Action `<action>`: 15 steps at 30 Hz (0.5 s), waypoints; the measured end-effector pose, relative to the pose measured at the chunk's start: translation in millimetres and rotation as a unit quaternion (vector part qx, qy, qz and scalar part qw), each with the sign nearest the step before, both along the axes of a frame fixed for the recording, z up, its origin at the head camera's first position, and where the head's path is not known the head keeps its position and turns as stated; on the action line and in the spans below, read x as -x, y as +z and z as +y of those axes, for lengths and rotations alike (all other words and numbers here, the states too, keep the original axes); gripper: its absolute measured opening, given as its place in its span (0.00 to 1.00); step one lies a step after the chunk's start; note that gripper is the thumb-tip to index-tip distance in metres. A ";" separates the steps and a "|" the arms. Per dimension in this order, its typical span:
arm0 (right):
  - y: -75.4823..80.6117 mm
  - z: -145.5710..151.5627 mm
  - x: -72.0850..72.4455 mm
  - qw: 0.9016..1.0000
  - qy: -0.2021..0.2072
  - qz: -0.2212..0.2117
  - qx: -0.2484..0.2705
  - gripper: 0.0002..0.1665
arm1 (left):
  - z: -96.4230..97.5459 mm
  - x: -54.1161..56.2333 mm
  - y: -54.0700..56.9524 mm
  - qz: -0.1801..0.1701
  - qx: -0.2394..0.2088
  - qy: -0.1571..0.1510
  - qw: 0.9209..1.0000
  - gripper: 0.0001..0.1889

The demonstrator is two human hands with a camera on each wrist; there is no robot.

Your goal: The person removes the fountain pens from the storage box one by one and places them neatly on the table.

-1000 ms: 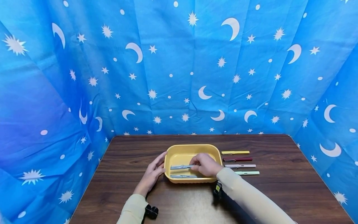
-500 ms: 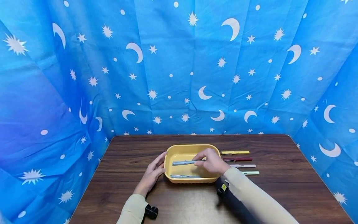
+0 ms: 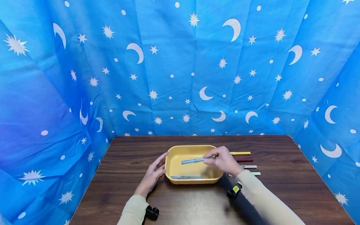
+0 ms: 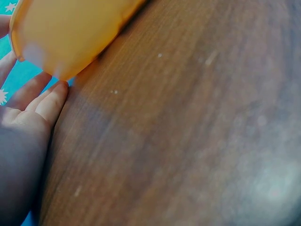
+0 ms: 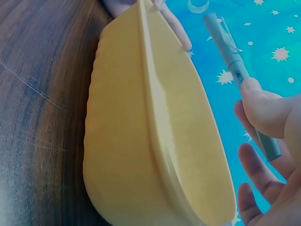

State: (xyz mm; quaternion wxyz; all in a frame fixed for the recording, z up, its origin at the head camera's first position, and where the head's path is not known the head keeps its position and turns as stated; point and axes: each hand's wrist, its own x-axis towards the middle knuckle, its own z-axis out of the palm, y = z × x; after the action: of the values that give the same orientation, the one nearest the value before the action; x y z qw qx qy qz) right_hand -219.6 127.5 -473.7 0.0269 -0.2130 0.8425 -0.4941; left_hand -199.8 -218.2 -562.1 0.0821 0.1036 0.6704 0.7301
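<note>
My right hand [image 3: 226,161] pinches a light blue pen [image 3: 194,161] between thumb and fingers, above the right part of the yellow bin [image 3: 194,147]. In the right wrist view the pen [image 5: 225,42] has its clip end pointing up and away from the thumb; the other fingers are spread apart from it. Inside the bin, along its near wall, lies a second greyish-blue pen [image 3: 187,177]. My left hand [image 3: 152,175] rests against the bin's left end. Its fingers [image 4: 51,103] look fairly straight in the left wrist view, touching the bin's outer wall.
Right of the bin, pens lie in a column on the wooden table [image 3: 135,150]: yellow [image 3: 242,153], dark red [image 3: 244,159], pale grey [image 3: 249,167] and mint green [image 3: 256,173]. The right hand partly hides them. A blue star-patterned cloth [image 3: 180,78] hangs behind.
My right hand has lifted the light blue pen from within the bin and carried it up and to the right. The left hand and the bin have stayed in place.
</note>
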 end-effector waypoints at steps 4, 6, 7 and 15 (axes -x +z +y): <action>-0.2 10.0 -4.3 0.999 -0.015 -0.013 0.026 0.06 | 0.3 0.1 0.4 -0.001 -0.001 0.002 1.000 0.39; -0.5 14.5 -6.6 0.999 -0.024 -0.021 0.039 0.06 | 0.4 0.2 0.1 -0.002 -0.001 0.003 1.000 0.39; -0.5 17.0 -7.5 0.998 -0.029 -0.027 0.045 0.06 | 0.6 0.3 0.1 -0.002 -0.002 0.005 1.000 0.39; -1.3 43.4 -14.5 0.995 -0.063 -0.061 0.046 0.10 | 0.2 0.4 0.1 -0.001 0.000 0.006 1.000 0.39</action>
State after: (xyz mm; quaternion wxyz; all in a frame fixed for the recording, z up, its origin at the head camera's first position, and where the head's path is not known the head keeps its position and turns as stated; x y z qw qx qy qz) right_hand -205.0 171.0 -475.0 0.0371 -0.1298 0.8273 -0.5453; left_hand -200.2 -217.9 -562.0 0.0783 0.0984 0.6707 0.7310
